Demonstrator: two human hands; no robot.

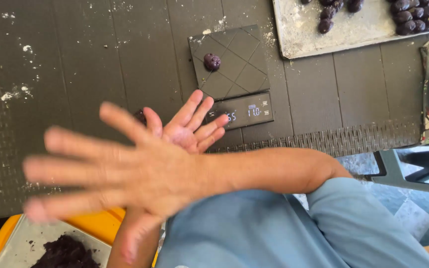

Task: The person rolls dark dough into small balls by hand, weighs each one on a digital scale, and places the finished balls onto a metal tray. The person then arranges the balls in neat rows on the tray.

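Hands crossed above the desk (75, 59): right hand (125, 171), fingers spread flat, blurred, lies over left hand (192, 126), palm up, fingers spread. Beyond them, a baking tray (304, 30), a black scale (234, 74), a purple dough ball (212, 61).

R hand (125, 171) flat on top, palm down, fingers spread wide & pointing left, blurred, forearm running in from the right. L hand (187, 129) underneath, palm up, fingers fanned up-right. Palms pressed together, crossed. Light-blue sleeve at R elbow.
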